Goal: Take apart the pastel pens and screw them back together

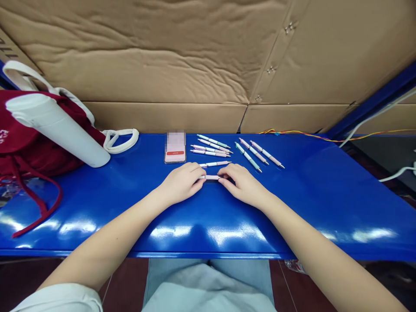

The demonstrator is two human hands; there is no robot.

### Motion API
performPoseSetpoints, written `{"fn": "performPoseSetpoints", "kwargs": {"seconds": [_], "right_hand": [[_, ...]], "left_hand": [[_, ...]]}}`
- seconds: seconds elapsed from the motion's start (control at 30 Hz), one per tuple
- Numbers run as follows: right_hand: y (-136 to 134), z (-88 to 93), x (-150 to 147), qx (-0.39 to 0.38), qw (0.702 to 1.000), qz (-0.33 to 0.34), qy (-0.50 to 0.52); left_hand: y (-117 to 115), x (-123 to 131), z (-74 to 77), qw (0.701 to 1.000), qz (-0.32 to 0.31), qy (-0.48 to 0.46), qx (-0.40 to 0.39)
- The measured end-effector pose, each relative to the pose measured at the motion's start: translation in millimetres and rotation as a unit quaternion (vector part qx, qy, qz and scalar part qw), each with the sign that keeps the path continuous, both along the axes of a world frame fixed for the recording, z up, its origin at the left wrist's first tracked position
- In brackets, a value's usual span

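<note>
My left hand [180, 183] and my right hand [242, 185] meet at the middle of the blue table, pinching a pale pink pen [208, 177] lying crosswise between them. Its ends are hidden in my fingers. Just beyond my fingertips lies a white and pink pen [214, 164]. Farther back, a group of pastel retractable pens [211, 147] lies on the left, and another group [258, 155] lies on the right. Left of them, a smartphone [175, 147] rests face up with its upper screen blurred.
The blue metal table [325, 195] has a glossy top and a front edge near my lap. A white bottle [55, 130] lies on a dark red bag [32, 147] at the left. Cardboard [162, 65] rises behind, and orange-yellow wires [325, 136] run along the back right.
</note>
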State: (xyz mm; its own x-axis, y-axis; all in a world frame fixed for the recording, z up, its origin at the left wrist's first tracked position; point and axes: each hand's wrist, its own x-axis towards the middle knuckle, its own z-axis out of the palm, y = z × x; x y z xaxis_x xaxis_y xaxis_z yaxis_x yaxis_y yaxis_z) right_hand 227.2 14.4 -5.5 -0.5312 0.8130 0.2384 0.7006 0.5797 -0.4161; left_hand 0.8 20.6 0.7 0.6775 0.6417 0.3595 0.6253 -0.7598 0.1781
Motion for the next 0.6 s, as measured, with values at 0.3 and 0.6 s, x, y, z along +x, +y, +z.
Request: {"fn": "performPoseSetpoints", "kwargs": {"seconds": [0.3, 0.6], "right_hand": [[-2.3, 3.7, -1.3, 0.061, 0.997, 0.018, -0.039], [-1.3, -0.8, -2.2, 0.089, 0.993, 0.032, -0.076]], "left_hand": [[0.2, 1.0, -3.8, 1.000, -0.011, 0.014, 0.003], [-0.5, 5.1, -8.5, 0.999, -0.021, 0.004, 0.025]]}}
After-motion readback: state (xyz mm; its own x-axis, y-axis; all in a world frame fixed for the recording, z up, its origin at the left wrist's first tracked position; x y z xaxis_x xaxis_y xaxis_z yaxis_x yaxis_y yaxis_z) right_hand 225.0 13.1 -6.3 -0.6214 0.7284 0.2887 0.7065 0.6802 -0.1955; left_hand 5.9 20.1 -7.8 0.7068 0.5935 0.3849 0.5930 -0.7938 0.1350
